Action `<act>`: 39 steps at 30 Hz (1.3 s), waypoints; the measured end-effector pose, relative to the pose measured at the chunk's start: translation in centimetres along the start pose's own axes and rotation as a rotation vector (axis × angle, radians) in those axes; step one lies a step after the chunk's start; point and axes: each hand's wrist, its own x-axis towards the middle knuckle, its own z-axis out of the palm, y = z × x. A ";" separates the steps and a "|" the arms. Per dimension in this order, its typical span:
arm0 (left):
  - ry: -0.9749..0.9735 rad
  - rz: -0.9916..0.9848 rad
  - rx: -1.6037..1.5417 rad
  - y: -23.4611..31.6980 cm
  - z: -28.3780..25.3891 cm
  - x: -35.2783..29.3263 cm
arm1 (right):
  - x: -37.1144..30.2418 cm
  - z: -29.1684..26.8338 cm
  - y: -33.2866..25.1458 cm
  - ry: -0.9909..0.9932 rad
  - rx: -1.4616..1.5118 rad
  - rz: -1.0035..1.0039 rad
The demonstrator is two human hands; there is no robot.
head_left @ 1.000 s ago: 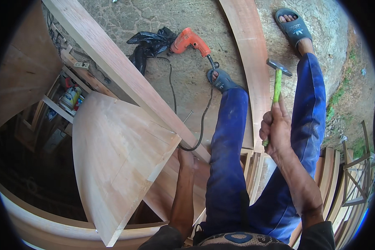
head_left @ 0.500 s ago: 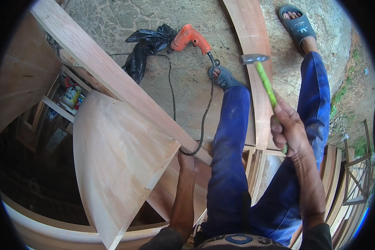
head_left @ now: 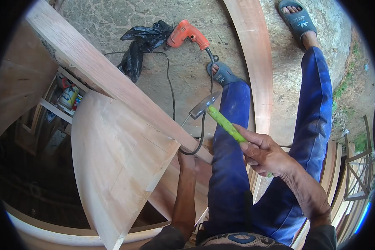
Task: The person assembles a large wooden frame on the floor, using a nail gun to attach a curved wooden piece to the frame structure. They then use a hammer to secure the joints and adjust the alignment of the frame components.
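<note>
Hammer (head_left: 227, 123): slim bright-green handle, smudged darker in places; grey metal head, shiny toward the far end, darker and blunt at the near end.
Hammer position: aloft across the left trouser leg (head_left: 233, 104), handle sloping up and leftward from the right hand (head_left: 267, 155).
Striking end: at the top of a nail (head_left: 186, 121); touching or just short, cannot tell.
Nail set: thin, metallic, tilted, at the edge of a long pinkish wooden beam (head_left: 112, 83).
Right grip: fingers wrapped firmly around the handle, butt protruding below the palm.
Left hand (head_left: 186, 160): beside the beam, partly under the corner of a pale curved panel (head_left: 121, 154); fingers hidden, grip cannot tell.
Drill (head_left: 188, 33): orange-red, on concrete ground (head_left: 154, 87), beside a black plastic bag (head_left: 143, 43).
</note>
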 end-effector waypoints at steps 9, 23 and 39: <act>0.056 -0.013 -0.036 -0.5 0.0 0.7 | 1.4 -1.8 1.0 0.013 -0.144 -0.192; -0.008 0.060 0.036 -1.9 -2.1 2.4 | 1.7 -3.1 -2.0 0.365 0.215 -0.296; -0.025 0.094 -0.002 -0.9 -1.5 1.9 | 0.7 -3.3 -2.6 0.375 0.065 -0.371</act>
